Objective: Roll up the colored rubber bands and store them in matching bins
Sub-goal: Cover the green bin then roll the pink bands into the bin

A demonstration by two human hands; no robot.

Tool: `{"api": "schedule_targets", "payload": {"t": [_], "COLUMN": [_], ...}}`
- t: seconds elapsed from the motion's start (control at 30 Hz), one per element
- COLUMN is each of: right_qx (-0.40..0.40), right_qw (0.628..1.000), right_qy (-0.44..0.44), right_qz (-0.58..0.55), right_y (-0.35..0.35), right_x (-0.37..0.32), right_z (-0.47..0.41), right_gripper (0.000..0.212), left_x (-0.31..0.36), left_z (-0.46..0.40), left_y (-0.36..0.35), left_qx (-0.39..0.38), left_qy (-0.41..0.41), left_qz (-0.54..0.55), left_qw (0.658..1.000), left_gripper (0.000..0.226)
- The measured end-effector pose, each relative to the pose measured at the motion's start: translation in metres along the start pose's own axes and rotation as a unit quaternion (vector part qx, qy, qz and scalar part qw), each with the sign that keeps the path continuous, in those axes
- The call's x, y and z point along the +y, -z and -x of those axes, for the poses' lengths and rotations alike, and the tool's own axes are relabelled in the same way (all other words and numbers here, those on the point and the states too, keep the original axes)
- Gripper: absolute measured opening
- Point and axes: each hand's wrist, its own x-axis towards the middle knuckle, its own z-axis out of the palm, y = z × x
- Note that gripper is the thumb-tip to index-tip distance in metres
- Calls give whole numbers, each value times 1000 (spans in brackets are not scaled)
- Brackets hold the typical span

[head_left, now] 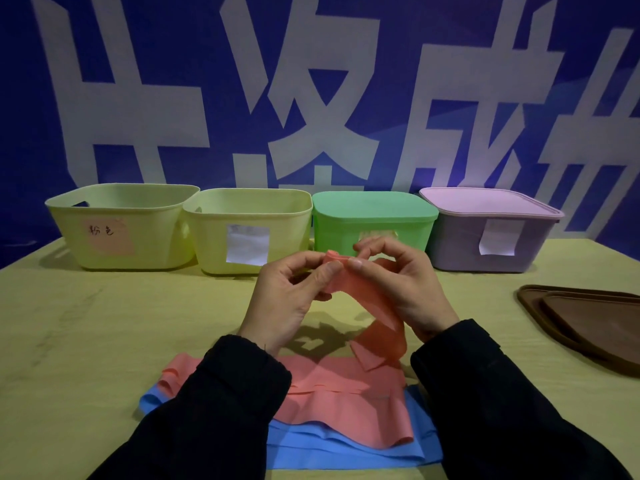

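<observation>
- Hands raised above table, mid-frame: left hand and right hand both pinch the rolled end of a pink band between thumbs and fingertips.
- Band's loose tail hangs down to pink bands lying flat near the person, on top of blue bands.
- Back row, left to right: yellow bin w/ pink label, yellow bin w/ white label, green lidded bin, purple lidded bin.
- Brown lids at right edge.
</observation>
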Motion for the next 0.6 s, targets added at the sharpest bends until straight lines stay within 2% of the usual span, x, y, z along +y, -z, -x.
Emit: {"api": "schedule_targets", "payload": {"t": [0.13,0.3,0.43,0.6], "right_qx": [-33,-67,-41,-30], "right_qw": [997,995,996,998], "right_qy": [-26,-69,-66,-52], "right_qz": [61,11,-53,-25], "right_y": [2,0,-7,-8], "right_x": [0,-4,-4,0], "right_z": [0,3,4,5], "right_gripper": [13,12,12,13], "left_x": [1,1,0,-2], "left_z": [0,0,1,1], "left_y": [0,-2,-2,-1], "left_qx": [17,15,-2,-14], "left_qy": [-8,20,23,12], "left_qz": [-8,21,30,15], "left_qw": [1000,999,999,1000], "left_gripper": [26,29,25,21]}}
